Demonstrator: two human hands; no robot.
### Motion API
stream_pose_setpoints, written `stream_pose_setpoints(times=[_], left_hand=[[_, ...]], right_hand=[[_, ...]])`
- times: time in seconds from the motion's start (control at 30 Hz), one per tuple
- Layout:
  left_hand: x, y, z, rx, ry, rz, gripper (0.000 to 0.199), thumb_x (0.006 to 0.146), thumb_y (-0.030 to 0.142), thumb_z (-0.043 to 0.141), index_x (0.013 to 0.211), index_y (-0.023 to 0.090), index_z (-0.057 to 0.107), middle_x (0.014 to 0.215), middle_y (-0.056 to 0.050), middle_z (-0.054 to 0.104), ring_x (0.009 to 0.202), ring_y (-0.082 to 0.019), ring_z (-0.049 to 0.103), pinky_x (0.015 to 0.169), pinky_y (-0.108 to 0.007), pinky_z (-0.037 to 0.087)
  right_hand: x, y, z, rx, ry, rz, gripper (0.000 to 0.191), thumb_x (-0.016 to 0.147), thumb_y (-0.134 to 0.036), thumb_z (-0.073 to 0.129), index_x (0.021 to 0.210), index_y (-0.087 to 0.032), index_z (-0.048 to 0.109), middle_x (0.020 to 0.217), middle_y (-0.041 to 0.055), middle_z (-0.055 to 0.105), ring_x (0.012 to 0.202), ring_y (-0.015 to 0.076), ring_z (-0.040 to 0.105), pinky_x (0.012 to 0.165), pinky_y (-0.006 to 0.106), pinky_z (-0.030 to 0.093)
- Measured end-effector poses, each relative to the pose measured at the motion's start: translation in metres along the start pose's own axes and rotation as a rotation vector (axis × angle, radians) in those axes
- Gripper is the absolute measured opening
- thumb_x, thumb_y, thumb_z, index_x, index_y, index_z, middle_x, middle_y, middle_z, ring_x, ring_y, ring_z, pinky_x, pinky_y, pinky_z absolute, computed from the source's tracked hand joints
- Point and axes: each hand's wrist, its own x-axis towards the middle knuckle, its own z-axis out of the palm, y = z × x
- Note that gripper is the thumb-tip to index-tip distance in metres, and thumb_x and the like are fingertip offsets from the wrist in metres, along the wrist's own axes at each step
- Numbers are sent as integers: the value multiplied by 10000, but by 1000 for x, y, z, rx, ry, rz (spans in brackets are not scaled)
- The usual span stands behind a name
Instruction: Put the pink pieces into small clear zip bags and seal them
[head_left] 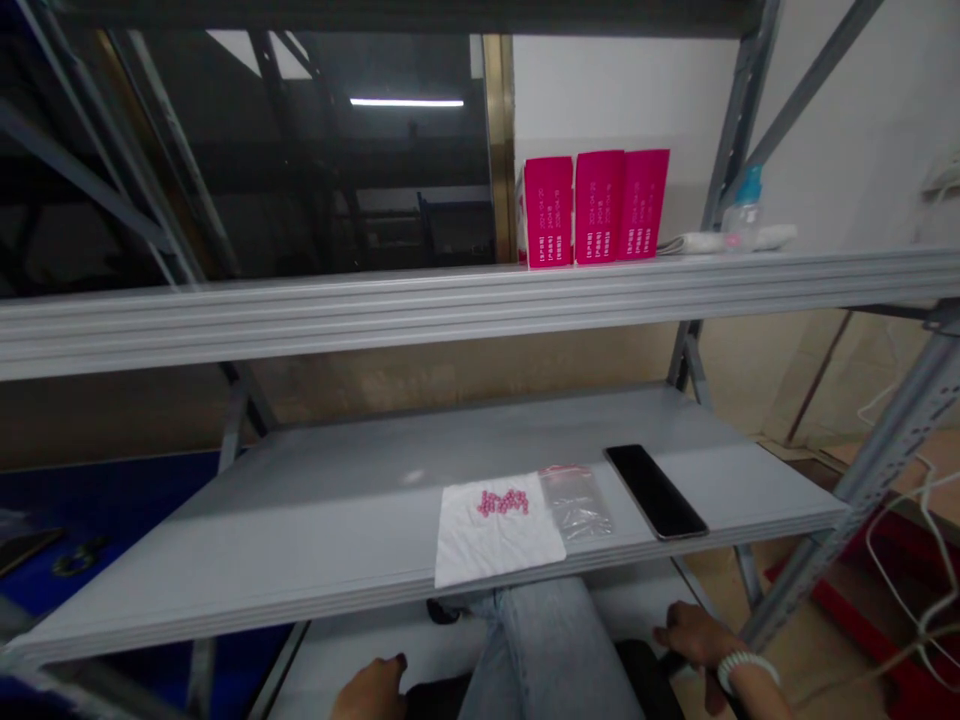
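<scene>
Pink beads (504,502) lie on a white tissue (487,540) at six o'clock on the grey metal shelf (337,520), above the half-open, empty left hand (369,692) and right hand (697,638) below its front edge.

The shelf (360,510) is matt metal, the napkin (469,550) paper, the phone (656,490) glossy.

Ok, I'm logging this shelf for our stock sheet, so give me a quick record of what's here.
Left hand: holds nothing visible, beside leg
Right hand: holds nothing visible, bracelet on wrist
Lower shelf: napkin under pink beads, clear bag, black phone
Upper shelf: three pink boxes, bottle
</scene>
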Motion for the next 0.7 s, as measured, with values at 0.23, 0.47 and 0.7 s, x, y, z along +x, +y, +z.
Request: stream_pose_setpoints(times=[0.23,0.47,0.7], left_hand=[[2,2,2,-5,2,-14,486,821,13,480,1286,91,596,1229,-217,672,1158,-322,633,934,-428,498],[2,4,0,20,-4,-35,314,912,105,569,1224,111,607,1201,-141,681,1134,-267,639,957,-441,496],[3,4,4,4,-12,-17,276,927,279,620,1173,155,612,1190,-83,649,1063,-242,640,918,-473,518]], right_hand=[[-4,-4,-5,-32,-79,19,217,942,-341,590,965,-134,652,932,33,695,801,165,674,754,360,558],[-7,-7,-10,-17,-120,27,226,945,-338,586,1033,-137,641,1003,48,682,843,176,668,765,372,560],[-12,-8,-13,14,-131,49,260,943,-331,591,1129,-151,613,1088,63,660,888,191,664,764,381,568]])
